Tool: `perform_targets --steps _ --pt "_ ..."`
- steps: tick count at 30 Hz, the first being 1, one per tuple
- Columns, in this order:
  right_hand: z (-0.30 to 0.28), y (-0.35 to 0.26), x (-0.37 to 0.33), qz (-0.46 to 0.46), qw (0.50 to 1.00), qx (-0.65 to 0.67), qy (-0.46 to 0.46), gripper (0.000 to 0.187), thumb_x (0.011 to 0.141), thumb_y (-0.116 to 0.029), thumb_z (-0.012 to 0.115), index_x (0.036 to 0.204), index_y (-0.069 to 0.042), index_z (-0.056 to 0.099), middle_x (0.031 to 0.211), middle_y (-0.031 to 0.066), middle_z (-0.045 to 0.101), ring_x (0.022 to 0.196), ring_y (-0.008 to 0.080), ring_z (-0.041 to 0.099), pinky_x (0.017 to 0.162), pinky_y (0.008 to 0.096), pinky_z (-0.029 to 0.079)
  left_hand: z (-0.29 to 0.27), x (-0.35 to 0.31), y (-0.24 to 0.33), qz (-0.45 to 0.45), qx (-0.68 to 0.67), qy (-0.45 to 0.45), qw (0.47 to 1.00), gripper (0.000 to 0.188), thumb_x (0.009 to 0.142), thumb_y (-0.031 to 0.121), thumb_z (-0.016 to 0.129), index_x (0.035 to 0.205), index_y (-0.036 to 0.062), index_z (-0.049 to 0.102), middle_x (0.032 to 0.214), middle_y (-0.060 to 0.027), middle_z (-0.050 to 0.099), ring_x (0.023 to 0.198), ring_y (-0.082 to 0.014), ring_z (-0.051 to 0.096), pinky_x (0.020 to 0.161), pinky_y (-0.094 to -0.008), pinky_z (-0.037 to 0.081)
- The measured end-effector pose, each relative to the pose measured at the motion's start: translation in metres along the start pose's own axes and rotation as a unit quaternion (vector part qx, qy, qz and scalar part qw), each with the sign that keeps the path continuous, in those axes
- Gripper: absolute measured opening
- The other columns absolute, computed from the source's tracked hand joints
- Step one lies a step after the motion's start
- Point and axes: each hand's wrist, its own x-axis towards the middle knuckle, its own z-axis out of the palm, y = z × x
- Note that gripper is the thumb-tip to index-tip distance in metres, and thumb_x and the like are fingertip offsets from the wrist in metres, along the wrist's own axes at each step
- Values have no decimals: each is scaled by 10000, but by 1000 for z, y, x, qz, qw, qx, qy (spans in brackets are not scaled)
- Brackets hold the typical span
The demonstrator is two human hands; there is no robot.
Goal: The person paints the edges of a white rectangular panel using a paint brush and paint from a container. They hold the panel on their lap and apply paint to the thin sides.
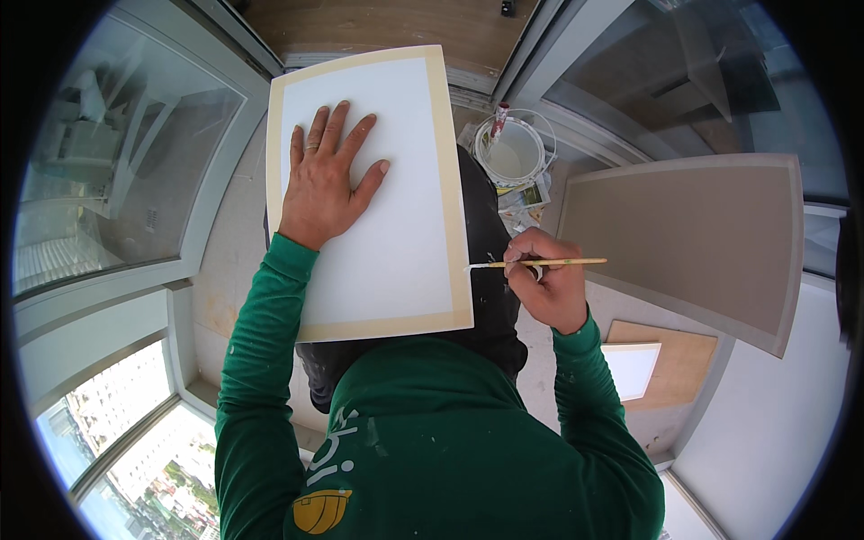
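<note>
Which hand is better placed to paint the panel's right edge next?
Right. The right hand already grips the thin brush, with its tip at the right edge of the white panel. The left hand lies flat on the panel face, probably steadying it, and holds no tool.

We reach both arms forward in green sleeves. Our left hand (pixel 326 175) lies flat, palm down, fingers spread and pointing away from us, a ring on one finger, wrist straight. Our right hand (pixel 544 286) is curled in a pinch grip, thumb and fingertips closed together, knuckles up, wrist bent inward toward the left.
</note>
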Motion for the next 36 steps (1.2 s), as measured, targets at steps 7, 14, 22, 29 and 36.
perform_targets --steps 7,14,22,29,36 --pt "7 6 7 -25 998 -30 50 110 856 44 694 936 -26 665 780 41 700 602 61 559 548 244 429 1 0 -1 0 3 -2 1000 626 1047 537 561 1586 219 551 1710 -168 410 1607 -418 320 1319 -622 167" --pt "11 1 3 -48 995 -11 86 141 845 66 684 947 -31 675 807 41 713 625 64 576 561 237 441 5 -1 -3 9 -8 4 1000 635 1043 546 570 1585 217 542 1698 -193 408 1596 -444 323 1306 -658 162" --pt "7 -3 -11 -36 998 -24 37 139 796 62 676 916 -8 682 789 93 708 656 180 694 620 300 541 1 0 0 5 7 -2 1000 624 1054 521 565 1589 200 545 1707 -171 414 1604 -423 324 1318 -615 175" --pt "2 -10 -18 -33 999 -41 -1 139 774 62 676 896 -4 677 790 111 704 662 232 705 624 315 547 1 0 -1 9 1 3 1000 621 1051 515 570 1579 189 555 1704 -178 415 1598 -428 335 1315 -619 178" --pt "-5 -13 -22 -7 1000 -13 -22 126 773 62 667 874 -13 662 785 86 704 635 178 673 595 289 510 -1 1 0 10 -4 3 1000 622 1051 510 571 1580 183 553 1702 -184 415 1597 -432 333 1311 -624 182"
